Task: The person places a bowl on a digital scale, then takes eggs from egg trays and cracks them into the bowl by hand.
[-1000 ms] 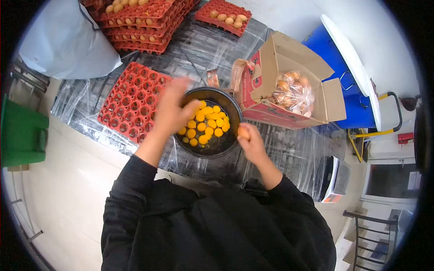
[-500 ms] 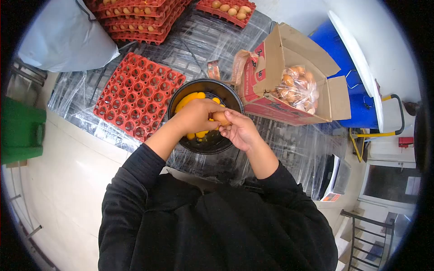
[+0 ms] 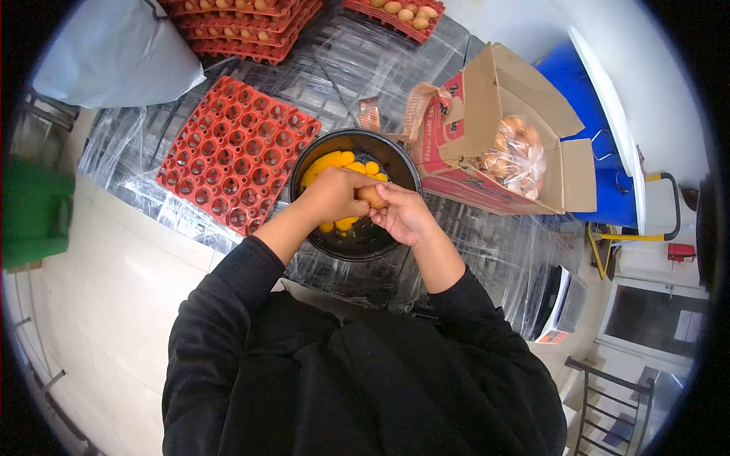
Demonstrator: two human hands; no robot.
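Observation:
A brown egg [image 3: 372,197] is held between my two hands over a black bowl [image 3: 304,242]. My left hand [image 3: 334,194] grips it from the left with fingers curled, and my right hand [image 3: 407,216] pinches it from the right. Whether the shell is cracked cannot be made out. Inside the bowl lie several yellow egg yolks [image 3: 325,163], partly covered by my left hand. A red egg tray [image 3: 241,156] with bare cups lies left of the bowl.
Right of the bowl stands an open cardboard box [image 3: 475,182] with a clear bag of eggshells [image 3: 517,152]. Stacked trays of eggs [image 3: 243,30] stand at the back left, another egg tray [image 3: 391,19] behind. Plastic wrap covers the table [image 3: 319,83]; a blue barrel [image 3: 570,91] is at right.
The view has shifted slightly, so the bowl, box and trays sit a little differently in it. Both hands still hold the egg over the bowl, in nearly the same pose.

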